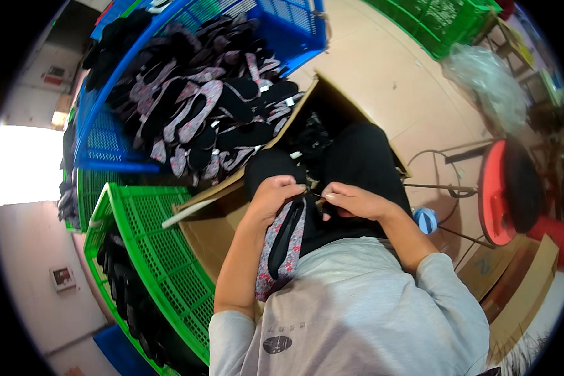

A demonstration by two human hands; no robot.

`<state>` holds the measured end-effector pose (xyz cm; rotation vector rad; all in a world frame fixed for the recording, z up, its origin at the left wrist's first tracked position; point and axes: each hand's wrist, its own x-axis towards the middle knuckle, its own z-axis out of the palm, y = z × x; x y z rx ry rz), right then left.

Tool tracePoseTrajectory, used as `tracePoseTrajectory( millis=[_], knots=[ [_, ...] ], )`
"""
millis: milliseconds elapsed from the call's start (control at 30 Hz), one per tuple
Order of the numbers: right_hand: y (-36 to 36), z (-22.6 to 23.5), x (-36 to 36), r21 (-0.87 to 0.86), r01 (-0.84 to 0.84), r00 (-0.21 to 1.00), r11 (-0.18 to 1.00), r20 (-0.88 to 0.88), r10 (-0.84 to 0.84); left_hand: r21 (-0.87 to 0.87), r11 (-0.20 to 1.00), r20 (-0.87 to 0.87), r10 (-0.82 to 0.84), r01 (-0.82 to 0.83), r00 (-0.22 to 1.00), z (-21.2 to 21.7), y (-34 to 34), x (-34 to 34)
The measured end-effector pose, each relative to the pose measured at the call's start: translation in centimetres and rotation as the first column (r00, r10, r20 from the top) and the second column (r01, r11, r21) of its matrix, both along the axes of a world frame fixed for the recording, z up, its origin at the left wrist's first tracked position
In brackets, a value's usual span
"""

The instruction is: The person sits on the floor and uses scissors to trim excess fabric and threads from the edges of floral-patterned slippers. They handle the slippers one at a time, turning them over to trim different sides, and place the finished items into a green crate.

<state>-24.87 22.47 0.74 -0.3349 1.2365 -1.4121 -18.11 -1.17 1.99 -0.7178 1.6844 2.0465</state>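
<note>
My left hand is closed with thumb and fingers on one end of a floral fabric slipper. The slipper hangs down along my left forearm, its grey-and-red patterned band around a dark opening. Just to the right, my right hand is closed in a pinch, its fingertips a little apart from the left ones. A thin dark strand or tool shows between the two hands, too small to name. Both hands are above my lap, over black trousers.
A blue crate at upper left holds a heap of similar floral and black slippers. An open cardboard box surrounds my knees. Green crates stand left and far right. A red-and-black stool, clear plastic bag and blue tape roll are at right.
</note>
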Motion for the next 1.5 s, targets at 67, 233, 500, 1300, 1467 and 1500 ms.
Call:
tracePoseTrajectory(
  millis=[67,233,500,1300,1467,1500],
  knots=[
    [0.1,0.2,-0.3,-0.016,-0.052,0.998,0.998,0.025,0.053,0.002,1.000,0.022,0.005,-0.005,1.000,-0.4,-0.1,0.0],
    [-0.6,-0.4,0.4,0.007,-0.061,0.997,0.998,0.045,0.061,0.056,0.998,0.046,0.019,-0.021,0.999,-0.3,0.0,-0.1],
    [-2.1,0.1,0.0,0.043,-0.061,0.996,0.997,0.067,0.058,0.048,0.999,0.058,0.015,-0.018,0.998,0.3,0.4,-0.4],
    [-2.5,-0.8,-0.7,-0.038,-0.060,0.967,0.997,0.245,0.067,0.034,0.999,0.038,-0.014,0.012,0.999,-0.1,0.7,-0.6],
    [-2.2,-1.0,-0.5,-0.039,-0.052,0.971,0.998,0.233,0.060,0.041,0.999,0.050,-0.002,0.000,0.999,0.0,0.6,-0.5],
    [-2.1,-1.1,-0.6,-0.041,-0.059,0.973,0.997,0.222,0.066,0.039,0.999,0.054,0.001,-0.003,0.999,0.1,0.7,-0.5]
  ],
)
